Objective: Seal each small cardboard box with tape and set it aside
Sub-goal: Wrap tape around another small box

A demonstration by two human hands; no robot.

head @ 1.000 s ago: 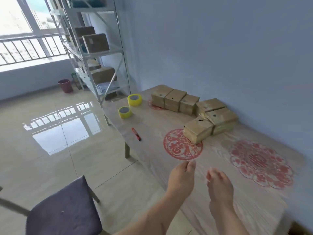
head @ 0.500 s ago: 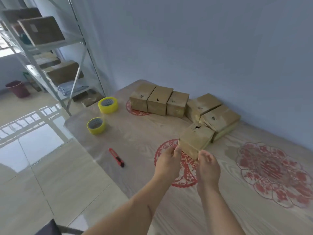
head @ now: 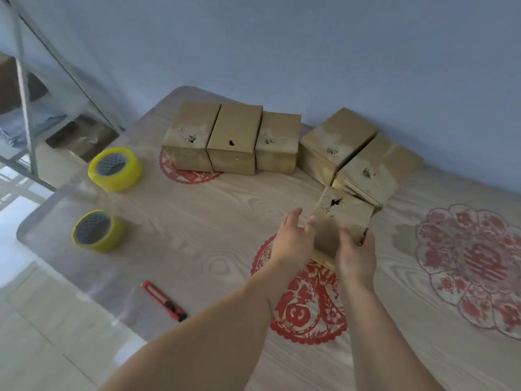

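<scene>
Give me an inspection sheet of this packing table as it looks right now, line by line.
Surface: wood-grain table with red paper-cut decals.
Job's things: nearest box held between both hands; five more boxes toward the wall; two yellow tape rolls at the table's left.
Clutter: red utility knife near the front edge.
Hands: left hand open against the box's left side; right hand grips its near right corner.
Cables: nothing seen.
Surroundings: blue wall, metal shelving at left.

cardboard boxes (head: pixel 342 218): 6 | tape rolls (head: pixel 114 169): 2 | red utility knife (head: pixel 164 301): 1 | hands (head: pixel 293 241): 2 | red paper cutouts (head: pixel 473 266): 3
</scene>
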